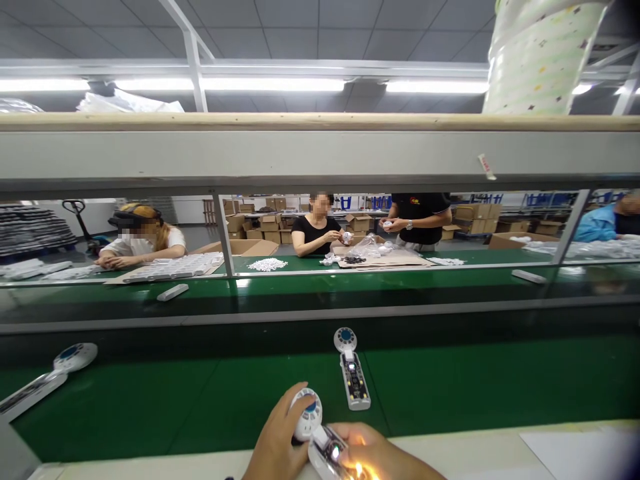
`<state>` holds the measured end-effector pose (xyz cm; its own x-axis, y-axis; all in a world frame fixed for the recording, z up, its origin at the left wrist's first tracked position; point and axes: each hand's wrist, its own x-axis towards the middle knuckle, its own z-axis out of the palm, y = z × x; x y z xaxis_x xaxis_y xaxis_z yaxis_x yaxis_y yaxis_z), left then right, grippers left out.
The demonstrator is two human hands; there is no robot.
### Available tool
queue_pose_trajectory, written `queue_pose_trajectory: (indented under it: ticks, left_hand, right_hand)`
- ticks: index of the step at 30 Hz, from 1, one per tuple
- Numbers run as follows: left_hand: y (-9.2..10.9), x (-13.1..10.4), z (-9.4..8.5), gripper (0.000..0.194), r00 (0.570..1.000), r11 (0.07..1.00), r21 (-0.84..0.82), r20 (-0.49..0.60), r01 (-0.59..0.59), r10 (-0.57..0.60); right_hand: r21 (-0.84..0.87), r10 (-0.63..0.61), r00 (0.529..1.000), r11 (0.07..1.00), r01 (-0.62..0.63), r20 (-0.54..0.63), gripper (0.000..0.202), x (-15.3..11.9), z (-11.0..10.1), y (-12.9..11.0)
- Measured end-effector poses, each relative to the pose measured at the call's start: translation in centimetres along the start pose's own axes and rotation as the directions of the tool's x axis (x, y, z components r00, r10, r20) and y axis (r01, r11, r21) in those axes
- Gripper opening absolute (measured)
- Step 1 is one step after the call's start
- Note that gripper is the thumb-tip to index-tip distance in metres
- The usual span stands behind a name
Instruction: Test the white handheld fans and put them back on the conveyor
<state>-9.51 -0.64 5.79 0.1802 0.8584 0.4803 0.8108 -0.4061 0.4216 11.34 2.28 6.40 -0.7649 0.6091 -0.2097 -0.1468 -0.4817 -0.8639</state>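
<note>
Near the bottom centre, my left hand [281,437] is wrapped round the round white head of a device [309,427], which has a blue centre. My right hand [373,453] grips the same device by its long white body, where the inner circuit shows and bright orange light glows by the fingers. Just beyond my hands, a similar device [355,381] lies on the green surface [265,373], its round head pointing away and its circuit exposed. Another one [75,357] rests at the far left, partly cut off by the frame edge.
A pale ledge [210,463] runs along the near edge, with a white sheet [575,457] at right. Beyond a metal rail [280,315] are white casings [173,292], a heap of small white parts [268,265] and several people working. A shelf beam [320,155] crosses above.
</note>
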Motion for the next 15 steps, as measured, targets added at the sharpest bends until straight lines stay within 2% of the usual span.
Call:
queue_pose_trajectory:
  ticks: [7,10,15]
  left_hand:
    - [-0.12,-0.05,0.04,0.044,1.0,1.0,-0.018,-0.016,0.019,-0.019]
    - [0.04,0.04,-0.1,0.044,1.0,1.0,-0.017,-0.023,0.001,-0.001]
    - [0.6,0.2,-0.52,0.043,1.0,0.999,-0.033,-0.011,0.019,-0.02]
  right_hand:
    - [-0.036,-0.048,0.999,0.998,0.048,0.021,0.043,-0.09,0.45,-0.03]
    - [-0.038,-0.056,0.998,0.998,0.057,0.017,0.05,0.08,0.18,0.19]
    - [-0.044,-0.048,0.992,0.998,0.053,0.119,0.055,0.63,0.05,0.22]
